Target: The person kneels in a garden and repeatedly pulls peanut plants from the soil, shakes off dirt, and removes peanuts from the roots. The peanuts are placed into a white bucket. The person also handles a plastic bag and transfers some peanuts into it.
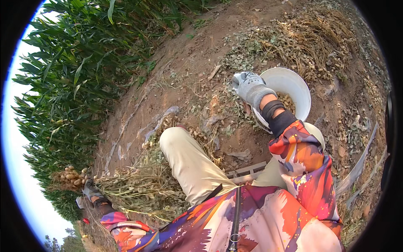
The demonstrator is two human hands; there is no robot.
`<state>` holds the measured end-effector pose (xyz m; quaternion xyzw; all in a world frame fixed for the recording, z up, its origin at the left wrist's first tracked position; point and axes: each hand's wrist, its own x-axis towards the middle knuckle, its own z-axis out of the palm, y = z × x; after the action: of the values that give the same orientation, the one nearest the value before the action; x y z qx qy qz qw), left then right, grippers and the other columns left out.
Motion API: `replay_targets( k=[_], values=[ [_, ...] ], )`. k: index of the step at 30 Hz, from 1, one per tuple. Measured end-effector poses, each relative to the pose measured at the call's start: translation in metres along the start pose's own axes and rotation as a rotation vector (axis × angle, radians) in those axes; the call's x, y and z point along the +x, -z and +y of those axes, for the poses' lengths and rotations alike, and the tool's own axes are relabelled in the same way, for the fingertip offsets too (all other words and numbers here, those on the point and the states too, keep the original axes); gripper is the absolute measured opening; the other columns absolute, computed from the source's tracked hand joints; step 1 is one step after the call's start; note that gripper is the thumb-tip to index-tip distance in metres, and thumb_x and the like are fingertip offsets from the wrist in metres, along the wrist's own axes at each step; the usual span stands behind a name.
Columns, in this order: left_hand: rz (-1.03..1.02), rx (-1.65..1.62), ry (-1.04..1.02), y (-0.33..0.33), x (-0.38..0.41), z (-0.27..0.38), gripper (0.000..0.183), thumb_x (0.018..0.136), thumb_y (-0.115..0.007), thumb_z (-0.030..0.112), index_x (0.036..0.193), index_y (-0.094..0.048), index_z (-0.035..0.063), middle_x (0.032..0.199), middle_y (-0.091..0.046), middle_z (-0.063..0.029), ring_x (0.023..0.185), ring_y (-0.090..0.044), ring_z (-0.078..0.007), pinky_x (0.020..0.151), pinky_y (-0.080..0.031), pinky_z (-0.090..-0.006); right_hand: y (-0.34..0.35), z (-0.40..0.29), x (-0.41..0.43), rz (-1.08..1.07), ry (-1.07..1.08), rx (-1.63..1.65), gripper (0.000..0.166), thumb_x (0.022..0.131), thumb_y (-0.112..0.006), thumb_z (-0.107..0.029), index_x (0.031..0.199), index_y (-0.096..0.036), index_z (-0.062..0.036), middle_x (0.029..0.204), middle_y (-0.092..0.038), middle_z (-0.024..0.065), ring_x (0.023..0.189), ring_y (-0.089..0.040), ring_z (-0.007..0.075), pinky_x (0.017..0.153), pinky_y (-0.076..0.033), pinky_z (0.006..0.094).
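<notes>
My left hand (91,189), in a grey work glove, is at the far left, closed around the stems of a bunch of peanut plants; a cluster of peanut pods (71,177) hangs out beyond it. My right hand (248,84), in a grey knit glove, is curled over the left rim of a white plastic bucket (300,91). Whether its fingers hold the rim or anything else is hidden. Unshelled peanuts (287,102) lie in the bottom of the bucket, partly behind my right wrist.
Pulled peanut plants (148,186) lie left of my knee. Another heap of dried plants with pods (315,41) is beyond the bucket. Green maize (78,63) stands along the left. Torn plastic film (359,167) lies at the right. A slatted seat edge (247,171) shows between my legs.
</notes>
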<state>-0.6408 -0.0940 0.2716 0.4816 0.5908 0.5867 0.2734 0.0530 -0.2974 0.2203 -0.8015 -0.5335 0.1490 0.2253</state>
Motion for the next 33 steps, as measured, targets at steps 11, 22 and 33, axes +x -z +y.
replay_targets(
  k=[11, 22, 33],
  values=[
    [0.501, 0.901, -0.659, 0.171, 0.121, 0.322, 0.037, 0.076, -0.063, 0.012, 0.111, -0.054, 0.0027, 0.098, -0.061, -0.0068, 0.081, -0.059, -0.0199, 0.071, -0.049, -0.0317, -0.007, -0.019, 0.004, 0.081, 0.111, -0.088, 0.019, 0.083, -0.054, -0.022, 0.093, -0.061, -0.0087, 0.090, -0.062, 0.0161, 0.086, -0.060, 0.0330, 0.075, -0.047, 0.0425],
    [-0.286, 1.166, -1.502, -0.237, -0.011, 0.191, 0.032, 0.076, -0.059, 0.022, 0.104, -0.058, 0.0075, 0.094, -0.057, -0.0108, 0.091, -0.053, -0.0315, 0.082, -0.041, -0.0398, 0.003, -0.002, 0.000, 0.361, 0.117, 0.283, 0.020, 0.084, -0.055, -0.020, 0.095, -0.062, -0.0047, 0.081, -0.063, 0.0120, 0.076, -0.062, 0.0246, 0.068, -0.048, 0.0343],
    [-0.866, 0.657, -1.724, -0.470, -0.173, 0.155, 0.027, 0.065, -0.065, 0.024, 0.090, -0.061, 0.0175, 0.086, -0.056, -0.0024, 0.085, -0.053, -0.0240, 0.081, -0.039, -0.0377, 0.012, -0.014, 0.012, 0.055, 0.237, 1.371, 0.037, 0.087, -0.060, -0.030, 0.112, -0.056, -0.0036, 0.097, -0.059, 0.0009, 0.091, -0.053, 0.0079, 0.079, -0.044, 0.0234]
  ],
)
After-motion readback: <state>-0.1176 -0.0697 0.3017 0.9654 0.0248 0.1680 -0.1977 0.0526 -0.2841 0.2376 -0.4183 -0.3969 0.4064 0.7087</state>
